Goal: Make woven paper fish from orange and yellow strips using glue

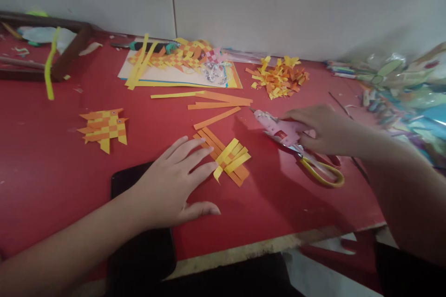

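Note:
My left hand lies with its fingers spread, its fingertips touching or just over the edge of a half-woven piece of orange and yellow paper strips. Under that wrist is a black phone-like slab. On the right, my right hand is closed round a pink hot glue gun, its nozzle pointing up and left. Partly beneath the glue gun is a pair of scissors with yellow and red handles. Loose orange strips and a yellow strip lie beyond the weaving.
A woven paper fish pair lies at left. Against the wall are a stack of sheets bearing woven pieces and a heap of paper scraps. A brown frame stands far left. Plastic-wrapped supplies crowd the right of the red table.

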The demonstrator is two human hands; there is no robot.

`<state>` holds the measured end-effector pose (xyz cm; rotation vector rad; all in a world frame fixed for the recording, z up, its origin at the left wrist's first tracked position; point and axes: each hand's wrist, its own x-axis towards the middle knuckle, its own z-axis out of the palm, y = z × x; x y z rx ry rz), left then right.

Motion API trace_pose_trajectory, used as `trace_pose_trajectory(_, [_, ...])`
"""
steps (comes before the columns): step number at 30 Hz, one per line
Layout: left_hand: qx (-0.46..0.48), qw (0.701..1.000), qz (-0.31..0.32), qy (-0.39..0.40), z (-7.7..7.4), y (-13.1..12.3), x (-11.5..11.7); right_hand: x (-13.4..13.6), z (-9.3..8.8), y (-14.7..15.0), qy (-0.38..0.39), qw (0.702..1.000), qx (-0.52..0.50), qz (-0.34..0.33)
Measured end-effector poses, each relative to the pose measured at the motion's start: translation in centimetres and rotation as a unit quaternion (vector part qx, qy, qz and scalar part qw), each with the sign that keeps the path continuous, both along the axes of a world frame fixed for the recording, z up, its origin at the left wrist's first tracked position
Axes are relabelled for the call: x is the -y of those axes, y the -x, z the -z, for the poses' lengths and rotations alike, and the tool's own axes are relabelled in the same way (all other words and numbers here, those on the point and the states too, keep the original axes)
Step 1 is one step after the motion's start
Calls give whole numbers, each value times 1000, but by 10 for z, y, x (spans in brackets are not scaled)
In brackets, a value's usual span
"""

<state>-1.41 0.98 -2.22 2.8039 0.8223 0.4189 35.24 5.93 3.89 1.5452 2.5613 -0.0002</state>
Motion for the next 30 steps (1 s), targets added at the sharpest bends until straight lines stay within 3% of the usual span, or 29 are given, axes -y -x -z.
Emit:
trace_pose_trajectory(4, [51, 997, -11, -49, -4, -2, 0, -11, 25, -22, -14, 993, 72, 92])
trace_pose_trajectory(9, [108, 991, -51, -60, -11, -6, 4, -14, 23, -19, -97, 985, 63, 128])
trace_pose_trajectory(12, [91, 994, -36, -43, -10, -8, 7, -9, 14, 16, -138, 987, -45, 73])
trace_pose_trajectory(14, [86, 995, -26, -31, -9, -9, 8, -7, 12, 48, -112, 989, -100, 17])
trace_pose_trajectory(19, [63, 994, -81, -45, -6, -5, 1, -12, 22, 105, 75, 948, -230, -205])
trace_pose_trajectory(22, [50, 984, -154, -69, -6, 0, -5, -15, 30, 108, 131, 933, -246, -230])
trace_pose_trajectory(26, [139, 954, -226, -141, -14, 6, -5, -8, 39, 99, 118, 935, -265, -204])
trace_pose_trajectory(28, [183, 950, -179, -179, -20, 7, 2, -1, 41, 97, 110, 940, -266, -183])
trace_pose_trajectory(30, [184, 959, -33, -212, -24, 5, 11, 8, 42, 99, 96, 948, -266, -145])
